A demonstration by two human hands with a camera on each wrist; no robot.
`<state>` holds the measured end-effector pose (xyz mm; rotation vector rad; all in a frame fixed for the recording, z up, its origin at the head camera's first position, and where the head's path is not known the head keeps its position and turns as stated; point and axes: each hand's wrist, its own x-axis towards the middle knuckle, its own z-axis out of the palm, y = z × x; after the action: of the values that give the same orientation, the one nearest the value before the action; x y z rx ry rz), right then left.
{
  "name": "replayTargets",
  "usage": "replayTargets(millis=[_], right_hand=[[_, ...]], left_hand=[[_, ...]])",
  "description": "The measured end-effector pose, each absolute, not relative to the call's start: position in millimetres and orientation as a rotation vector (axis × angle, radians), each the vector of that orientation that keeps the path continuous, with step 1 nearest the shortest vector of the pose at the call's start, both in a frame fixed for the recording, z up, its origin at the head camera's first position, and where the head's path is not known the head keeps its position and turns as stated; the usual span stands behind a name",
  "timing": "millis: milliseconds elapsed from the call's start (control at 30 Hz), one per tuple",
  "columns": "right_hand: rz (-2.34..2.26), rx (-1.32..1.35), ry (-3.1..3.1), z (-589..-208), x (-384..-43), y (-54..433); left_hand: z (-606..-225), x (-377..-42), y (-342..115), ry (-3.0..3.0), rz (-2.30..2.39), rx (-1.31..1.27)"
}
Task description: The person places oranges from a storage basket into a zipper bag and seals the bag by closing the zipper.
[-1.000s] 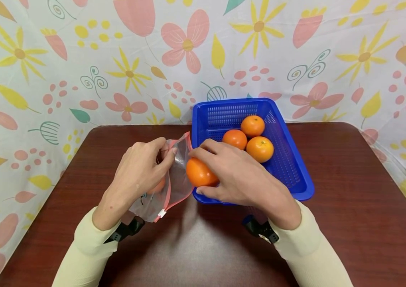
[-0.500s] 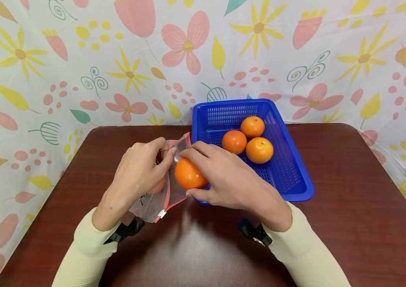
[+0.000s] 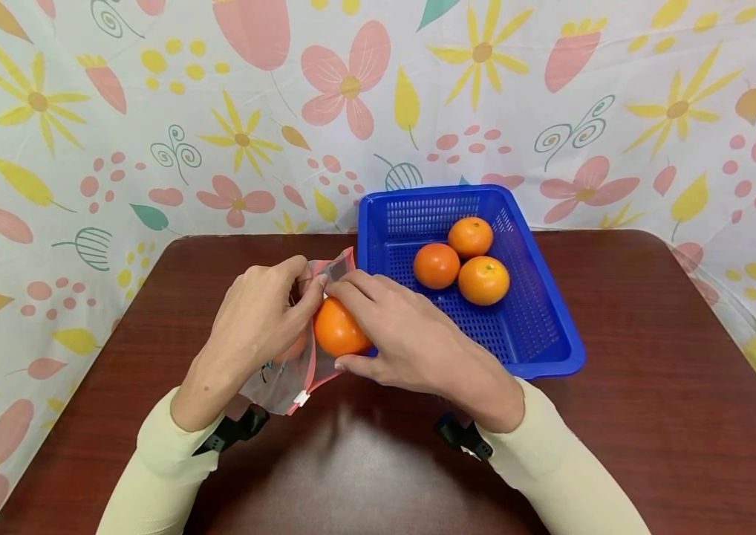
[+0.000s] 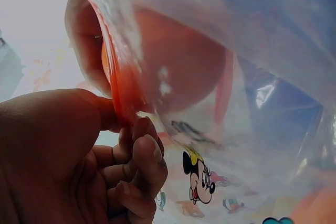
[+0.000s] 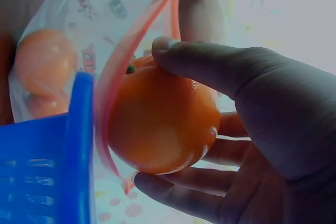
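Observation:
My left hand (image 3: 261,316) pinches the red rim of a clear zip bag (image 4: 262,93) between thumb and fingers, and the bag's mouth gapes to the right. An orange (image 5: 163,121) is gripped by my right hand (image 3: 405,327), thumb on one side and fingers on the other. It sits right in the bag's mouth, partly past the red rim in the right wrist view. Deeper in the bag, two more oranges (image 5: 46,61) show through the plastic. A white slider (image 3: 301,398) hangs at the rim's near end. A cartoon mouse is printed on the film.
A blue plastic basket (image 3: 538,297) stands just right of the bag, holding three oranges (image 3: 436,266). Its left wall lies close beside the bag and the right hand. A flowered cloth (image 3: 351,148) hangs behind the dark wooden table (image 3: 652,357).
My right hand has carried the orange leftward from over the basket's edge into the bag's mouth. The left hand has stayed in place on the bag.

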<state>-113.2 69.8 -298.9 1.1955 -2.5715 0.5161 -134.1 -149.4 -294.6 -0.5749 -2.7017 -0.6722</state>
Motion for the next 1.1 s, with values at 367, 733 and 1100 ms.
replayTargets(millis=[367, 733, 1100], right_hand=[[0.465, 1.205, -2.553, -308.0, -114.8, 61.9], [0.458, 1.201, -2.505, -312.8, -116.4, 55.5], [0.456, 1.187, -2.481, -321.3, -120.0, 50.4]], left_hand=[[-294.2, -134.0, -150.6, -2.692, -0.675, -0.566], [-293.2, -133.8, -151.5, -2.675, -0.663, -0.551], [-293.3, -133.6, -152.0, -2.671, -0.666, -0.550]])
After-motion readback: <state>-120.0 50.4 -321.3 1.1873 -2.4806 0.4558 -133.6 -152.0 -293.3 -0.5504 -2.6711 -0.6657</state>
